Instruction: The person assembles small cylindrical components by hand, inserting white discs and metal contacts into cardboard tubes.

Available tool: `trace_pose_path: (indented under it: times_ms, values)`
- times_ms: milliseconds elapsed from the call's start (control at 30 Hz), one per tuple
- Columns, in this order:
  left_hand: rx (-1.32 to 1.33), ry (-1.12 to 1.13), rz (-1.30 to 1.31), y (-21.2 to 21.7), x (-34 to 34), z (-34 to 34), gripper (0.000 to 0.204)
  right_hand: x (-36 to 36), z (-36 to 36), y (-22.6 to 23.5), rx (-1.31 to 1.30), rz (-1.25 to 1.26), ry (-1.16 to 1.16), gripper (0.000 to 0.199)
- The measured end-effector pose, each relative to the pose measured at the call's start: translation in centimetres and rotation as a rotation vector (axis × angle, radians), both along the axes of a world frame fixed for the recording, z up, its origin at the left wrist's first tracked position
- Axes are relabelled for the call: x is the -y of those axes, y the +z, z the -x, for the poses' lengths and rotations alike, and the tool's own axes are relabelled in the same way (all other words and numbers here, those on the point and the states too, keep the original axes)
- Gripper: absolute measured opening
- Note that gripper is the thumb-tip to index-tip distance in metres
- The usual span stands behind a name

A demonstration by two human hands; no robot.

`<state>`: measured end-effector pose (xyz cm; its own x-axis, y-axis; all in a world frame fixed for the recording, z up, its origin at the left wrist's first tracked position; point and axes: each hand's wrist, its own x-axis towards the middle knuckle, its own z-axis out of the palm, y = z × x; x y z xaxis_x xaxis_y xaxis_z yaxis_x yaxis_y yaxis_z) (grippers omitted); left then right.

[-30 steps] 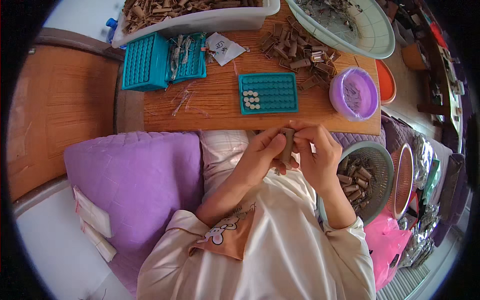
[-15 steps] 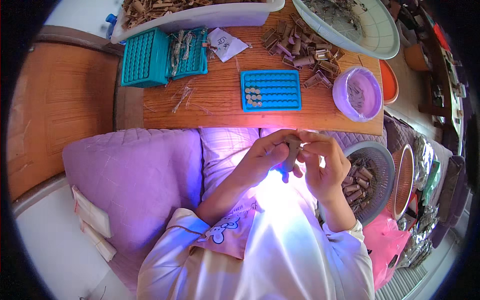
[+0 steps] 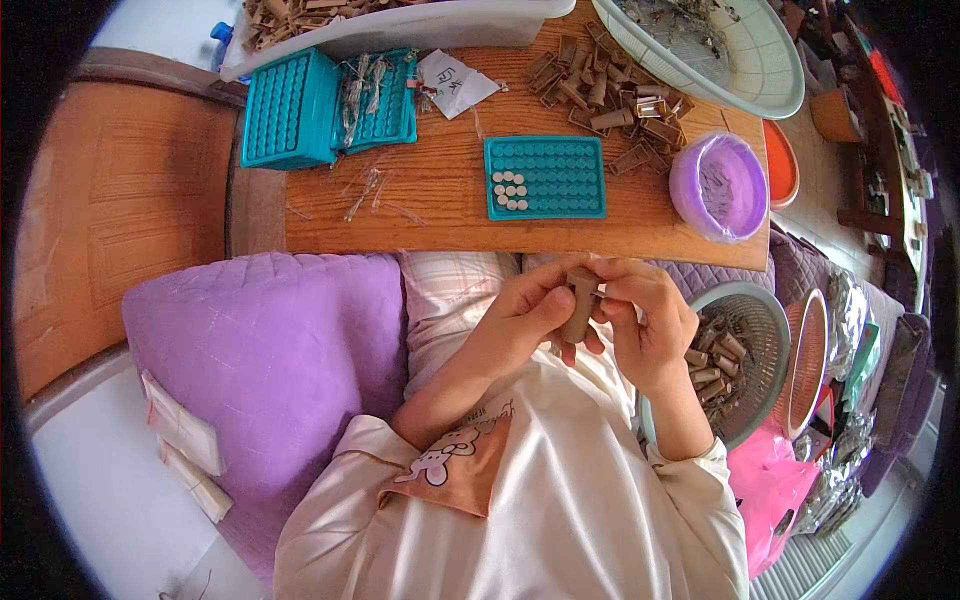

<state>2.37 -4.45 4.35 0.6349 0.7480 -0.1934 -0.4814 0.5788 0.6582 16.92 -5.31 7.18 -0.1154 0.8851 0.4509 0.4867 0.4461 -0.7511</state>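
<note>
In front of my chest, just off the table's near edge, my left hand (image 3: 527, 312) is closed around a small brown plastic casing (image 3: 580, 305), tilted nearly upright. My right hand (image 3: 648, 315) is closed too, thumb and fingers pinched on a thin metal piece (image 3: 599, 294) at the casing's right side. Fingers hide part of both. Past my hands, a teal tray (image 3: 570, 185) with rows of round pockets lies on the table. Several pale round discs (image 3: 511, 191) sit in its left pockets.
Brown casings (image 3: 610, 95) are heaped at the back of the wooden table (image 3: 430, 220). A purple bowl (image 3: 688, 190) of small metal parts stands at its right edge. Stacked teal trays (image 3: 290, 115) are at left. By my right arm is a grey basket (image 3: 778, 350) of casings.
The bright white and purple glow below the casing, which lit my shirt, has gone out. Both hands keep nearly the same place and hold.
</note>
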Motion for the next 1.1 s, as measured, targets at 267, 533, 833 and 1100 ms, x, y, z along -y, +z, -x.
trace_pose_path:
  times_ms: [267,533,833,1100]
  values:
    - [-0.09,0.049,-0.101,0.9,-0.2,0.0,0.057,-0.5,0.4,-0.3,0.032,-0.057,-0.007,0.02]
    - [-0.126,0.027,-0.176,0.6,-0.1,0.2,0.047,-0.8,-0.6,-0.5,0.067,-0.032,0.035,0.019]
    - [-0.617,0.394,-0.928,0.0,-0.7,-0.3,0.026,-0.2,-2.2,-2.7,-0.9,0.679,-0.005,0.024]
    - [-0.614,0.436,-1.215,-0.8,-0.4,-0.4,0.03,-0.2,-0.9,-0.8,-1.404,1.091,0.427,0.046]
